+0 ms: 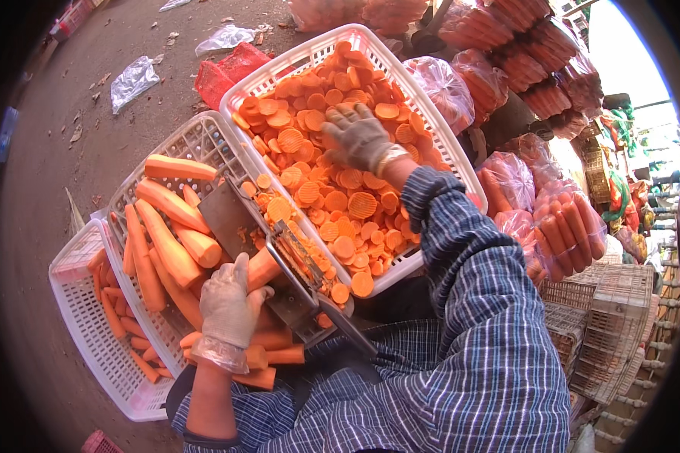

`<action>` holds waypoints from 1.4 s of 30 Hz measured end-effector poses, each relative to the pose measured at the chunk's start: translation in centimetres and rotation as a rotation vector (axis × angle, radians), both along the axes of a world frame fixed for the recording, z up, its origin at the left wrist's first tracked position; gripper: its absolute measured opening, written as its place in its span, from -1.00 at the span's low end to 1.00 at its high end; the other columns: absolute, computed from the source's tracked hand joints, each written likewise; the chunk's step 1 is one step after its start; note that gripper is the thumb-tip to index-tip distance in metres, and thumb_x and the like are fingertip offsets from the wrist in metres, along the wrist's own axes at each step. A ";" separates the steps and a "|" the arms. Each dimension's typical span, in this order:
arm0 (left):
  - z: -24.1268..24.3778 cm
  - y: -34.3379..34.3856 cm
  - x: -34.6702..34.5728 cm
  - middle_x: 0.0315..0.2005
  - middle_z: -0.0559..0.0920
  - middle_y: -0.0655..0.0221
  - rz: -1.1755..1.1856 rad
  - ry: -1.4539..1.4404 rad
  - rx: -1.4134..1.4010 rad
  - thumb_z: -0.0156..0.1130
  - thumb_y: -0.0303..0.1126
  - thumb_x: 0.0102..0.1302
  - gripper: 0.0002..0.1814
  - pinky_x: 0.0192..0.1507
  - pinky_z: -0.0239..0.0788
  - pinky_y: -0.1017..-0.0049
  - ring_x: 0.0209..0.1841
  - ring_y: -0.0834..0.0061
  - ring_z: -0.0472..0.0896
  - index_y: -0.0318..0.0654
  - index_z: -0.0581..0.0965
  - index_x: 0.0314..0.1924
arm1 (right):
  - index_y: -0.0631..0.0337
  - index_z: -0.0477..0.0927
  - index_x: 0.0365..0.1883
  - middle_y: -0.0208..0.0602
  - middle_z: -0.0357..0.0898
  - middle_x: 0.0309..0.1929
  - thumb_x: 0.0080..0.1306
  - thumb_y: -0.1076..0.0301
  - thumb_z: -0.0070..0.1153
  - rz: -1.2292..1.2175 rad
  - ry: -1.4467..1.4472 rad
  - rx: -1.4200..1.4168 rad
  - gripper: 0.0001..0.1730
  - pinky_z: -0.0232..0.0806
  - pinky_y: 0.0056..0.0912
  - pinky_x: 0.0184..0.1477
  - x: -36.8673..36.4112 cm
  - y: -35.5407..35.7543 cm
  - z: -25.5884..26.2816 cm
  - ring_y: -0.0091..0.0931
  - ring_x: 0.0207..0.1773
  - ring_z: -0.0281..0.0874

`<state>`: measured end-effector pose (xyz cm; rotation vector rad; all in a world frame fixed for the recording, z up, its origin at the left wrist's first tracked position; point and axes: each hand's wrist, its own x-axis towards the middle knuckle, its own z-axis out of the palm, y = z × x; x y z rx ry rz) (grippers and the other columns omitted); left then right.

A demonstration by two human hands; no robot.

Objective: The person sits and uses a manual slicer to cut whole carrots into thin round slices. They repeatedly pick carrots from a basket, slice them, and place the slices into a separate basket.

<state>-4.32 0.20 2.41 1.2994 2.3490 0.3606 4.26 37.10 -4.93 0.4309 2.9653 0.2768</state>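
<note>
My left hand (232, 308), in a pale glove, grips a thick peeled carrot (263, 269) beside the blade of a metal slicer (303, 260) with a lever handle. My right hand (357, 136), gloved too, rests on crinkle-cut carrot slices (362, 204) heaped in a white plastic basket (470, 187); its fingers are spread and partly sunk among them. Whole peeled carrots (167, 243) lie in a crate (147, 317) to the left of the slicer. Shorter carrot pieces (255, 376) sit below my left hand. Carrot scraps cling around the blade.
Another white basket (85, 294) with thin carrots stands at the far left. Bagged carrots (566, 226) are stacked on the right, above plastic crates (615, 323). A red mesh sack (232, 73) and plastic bags (135, 79) lie on the ground.
</note>
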 end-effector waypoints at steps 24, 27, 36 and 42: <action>0.1 -1.3 -0.5 0.21 0.51 0.01 0.024 -0.079 -0.017 0.38 -0.26 0.19 -0.13 0.20 0.37 0.22 0.20 0.00 0.52 -0.20 0.19 0.45 | -0.16 0.26 0.48 -0.40 0.13 0.57 0.47 -0.09 -0.14 0.183 -0.118 0.021 -0.36 -0.38 -0.01 0.63 9.6 -3.5 -0.3 -0.36 0.63 -0.03; -0.8 -1.9 -0.3 0.20 0.53 0.04 0.079 -0.033 -0.031 0.44 -0.16 0.16 -0.12 0.22 0.37 0.25 0.20 0.05 0.54 -0.23 0.26 0.42 | -0.15 0.35 0.42 -0.35 0.25 0.51 0.41 -0.06 0.01 0.064 0.170 0.064 -0.37 -0.24 -0.01 0.60 9.4 -1.6 1.6 -0.33 0.57 0.08; 2.6 -5.0 0.6 0.25 0.47 0.07 0.154 0.170 -0.225 0.39 -0.09 0.22 -0.16 0.34 0.26 0.21 0.32 0.04 0.40 -0.25 0.28 0.42 | -0.06 0.48 0.28 -0.32 0.38 0.41 0.32 0.03 0.15 0.177 0.206 -0.121 -0.44 -0.07 -0.05 0.53 17.0 -1.4 0.2 -0.28 0.52 0.19; 0.7 -5.9 1.0 0.05 0.57 0.06 0.301 0.104 -0.084 0.31 -0.34 0.25 -0.44 0.21 0.34 0.25 0.15 0.04 0.53 -0.23 0.47 0.26 | 0.04 0.48 0.26 -0.26 0.42 0.37 0.27 0.06 0.20 -0.170 0.325 -0.243 -0.39 -0.07 -0.02 0.52 17.3 -1.4 1.1 -0.23 0.50 0.21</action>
